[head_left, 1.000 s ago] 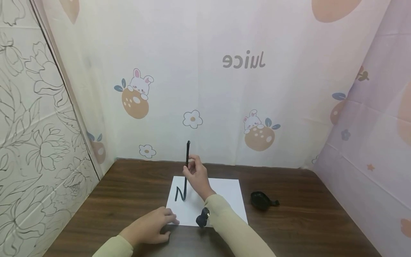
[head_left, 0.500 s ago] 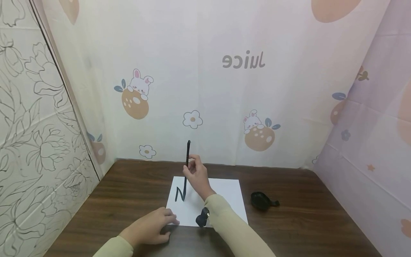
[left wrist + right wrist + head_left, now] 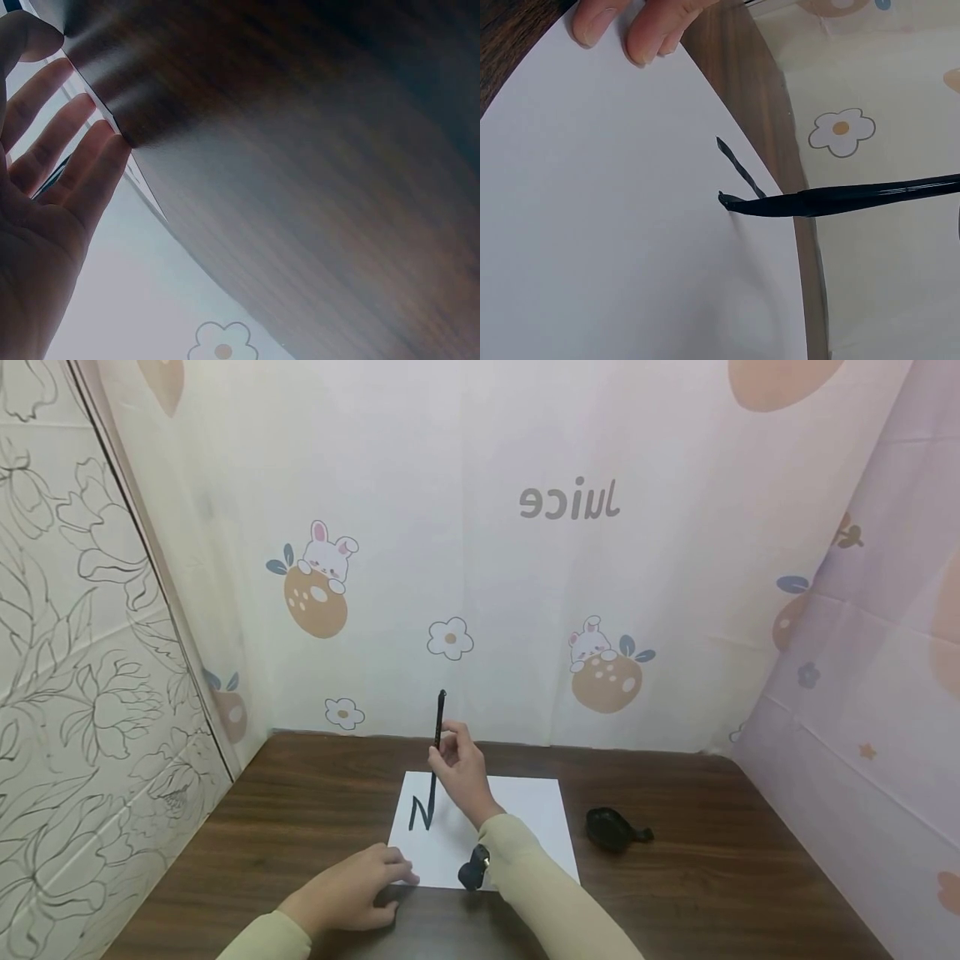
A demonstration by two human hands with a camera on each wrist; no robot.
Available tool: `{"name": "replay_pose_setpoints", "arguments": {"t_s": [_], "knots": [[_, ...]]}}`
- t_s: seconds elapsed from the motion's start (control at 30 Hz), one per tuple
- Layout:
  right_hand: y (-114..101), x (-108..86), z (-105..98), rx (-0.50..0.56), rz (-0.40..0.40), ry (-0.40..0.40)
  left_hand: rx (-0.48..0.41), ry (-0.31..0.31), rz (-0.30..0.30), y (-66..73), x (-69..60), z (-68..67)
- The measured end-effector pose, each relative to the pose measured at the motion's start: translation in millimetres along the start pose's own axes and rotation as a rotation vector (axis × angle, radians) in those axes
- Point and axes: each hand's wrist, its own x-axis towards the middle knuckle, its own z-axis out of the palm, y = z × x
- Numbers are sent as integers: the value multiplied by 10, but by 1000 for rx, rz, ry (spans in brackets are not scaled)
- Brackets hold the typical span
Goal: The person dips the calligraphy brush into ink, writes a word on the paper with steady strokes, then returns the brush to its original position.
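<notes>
My right hand (image 3: 462, 774) pinches a black writing brush (image 3: 438, 727) between thumb and fingers, its handle nearly upright. The brush's bristles (image 3: 769, 205) are bent and touch the white sheet of paper (image 3: 517, 810) in the right wrist view. At the brush tip is a black inked mark shaped like an N (image 3: 415, 814), near the sheet's left side. My left hand (image 3: 356, 887) rests at the sheet's near left corner, fingers loosely extended onto the paper, thumb out on the table. In the left wrist view its fingers (image 3: 94, 176) touch the sheet's edge.
A small black dish (image 3: 609, 828) with a short handle stands right of the paper on the dark wooden table (image 3: 697, 860). A patterned curtain (image 3: 495, 568) hangs behind the table's far edge. A black camera (image 3: 473, 868) sits at my right wrist.
The brush's top has tilted slightly to the right, and its tip has shifted a little along the N's right-hand stroke. My left hand, the paper and the dish have stayed put.
</notes>
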Motion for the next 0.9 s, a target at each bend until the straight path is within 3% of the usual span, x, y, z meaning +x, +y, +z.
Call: {"name": "replay_pose_setpoints", "arguments": {"t_s": [0.3, 0.9], "knots": [[-1, -5, -9, -7, 1, -3, 15, 25, 26, 4, -4, 0], [7, -23, -20, -17, 14, -14, -9, -17, -22, 4, 3, 8]]}}
